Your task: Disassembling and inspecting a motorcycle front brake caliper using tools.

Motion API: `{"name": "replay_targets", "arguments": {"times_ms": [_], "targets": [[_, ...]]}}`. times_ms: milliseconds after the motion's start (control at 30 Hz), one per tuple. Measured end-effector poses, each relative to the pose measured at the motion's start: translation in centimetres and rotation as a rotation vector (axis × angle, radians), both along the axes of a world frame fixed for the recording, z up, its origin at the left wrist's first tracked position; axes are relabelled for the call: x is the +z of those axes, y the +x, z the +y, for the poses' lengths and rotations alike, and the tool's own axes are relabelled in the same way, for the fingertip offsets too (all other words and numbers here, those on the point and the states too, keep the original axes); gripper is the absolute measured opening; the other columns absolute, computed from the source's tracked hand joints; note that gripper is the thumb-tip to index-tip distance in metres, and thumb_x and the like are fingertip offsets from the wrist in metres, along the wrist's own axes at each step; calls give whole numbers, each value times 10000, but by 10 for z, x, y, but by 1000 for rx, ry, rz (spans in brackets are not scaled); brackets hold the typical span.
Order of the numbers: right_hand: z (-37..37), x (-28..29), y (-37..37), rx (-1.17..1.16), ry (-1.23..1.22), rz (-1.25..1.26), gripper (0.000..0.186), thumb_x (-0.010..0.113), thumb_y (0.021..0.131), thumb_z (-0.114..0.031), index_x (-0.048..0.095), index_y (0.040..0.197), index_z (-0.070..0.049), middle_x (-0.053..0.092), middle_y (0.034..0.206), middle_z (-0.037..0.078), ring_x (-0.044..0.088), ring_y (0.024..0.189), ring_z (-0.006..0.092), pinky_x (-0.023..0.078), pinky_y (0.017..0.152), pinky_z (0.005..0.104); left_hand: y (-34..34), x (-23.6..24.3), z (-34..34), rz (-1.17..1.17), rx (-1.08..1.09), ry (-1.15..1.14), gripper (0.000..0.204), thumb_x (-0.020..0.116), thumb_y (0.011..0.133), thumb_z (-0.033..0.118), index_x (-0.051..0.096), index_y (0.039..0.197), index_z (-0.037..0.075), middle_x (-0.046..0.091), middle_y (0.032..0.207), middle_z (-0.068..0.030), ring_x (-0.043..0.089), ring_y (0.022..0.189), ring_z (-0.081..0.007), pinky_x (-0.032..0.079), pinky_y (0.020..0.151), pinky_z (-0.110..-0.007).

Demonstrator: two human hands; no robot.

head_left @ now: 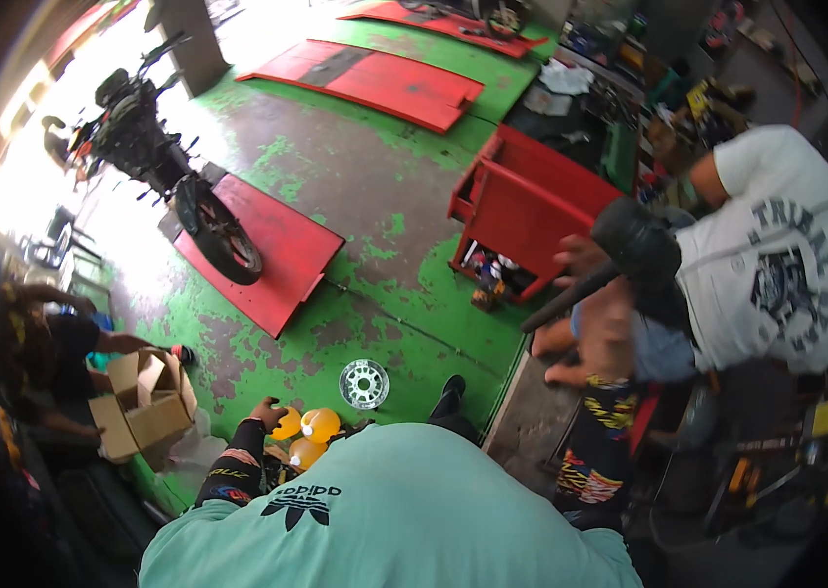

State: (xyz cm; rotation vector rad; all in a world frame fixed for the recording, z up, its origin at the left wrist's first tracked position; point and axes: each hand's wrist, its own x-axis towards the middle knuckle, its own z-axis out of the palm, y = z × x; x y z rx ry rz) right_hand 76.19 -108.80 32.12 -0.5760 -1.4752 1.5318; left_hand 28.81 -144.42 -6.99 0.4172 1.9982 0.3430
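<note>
My left hand (268, 413), in a dark patterned sleeve, is beside several shiny orange-yellow round things (320, 425) at my left side. Its small visible fingers look stretched and apart, with nothing seen in them. My right hand (608, 331) is raised at the right and smeared by motion, so its fingers cannot be made out. It is near a long black bar (571, 298) that runs to a rounded black thing (635, 235); whether I touch either is unclear. Another blurred hand (581, 257) is just beyond; its owner is unclear.
A co-worker in a white shirt (762, 260) is close on my right. Ahead stands a red tool cabinet (541, 220). On the green floor lies a silver spoked disc (364, 384). A motorcycle (208, 220) stands on a red ramp (277, 260). At left, a person holds a cardboard box (145, 407).
</note>
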Motion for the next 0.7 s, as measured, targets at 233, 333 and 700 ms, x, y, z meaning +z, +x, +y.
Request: {"name": "replay_targets", "arguments": {"times_ms": [233,333,700], "targets": [[78,-223,-88,-125,-388,-167,254,551,1021,-280,501,858,-91,462,614,3,524,562,134,513,601,322,89,11,54,-10,188,167,687,721,860,295,440,1422,18,696,1110,-205,727,851,-253,582,712,-346],[108,-302,-79,-222,162,-635,306,668,946,-314,603,934,-15,558,646,63,557,570,213,476,582,385,117,26,60,14,202,137,694,735,842,333,469,1397,11,696,1101,-203,718,863,-241,578,751,-345],[236,-299,-258,467,-179,-863,182,649,912,-213,620,939,-35,541,625,18,499,445,122,384,389,305,131,-55,6,225,14,-169,705,654,787,609,619,1332,162,648,1302,-119,608,1202,-286,479,1019,-422]]}}
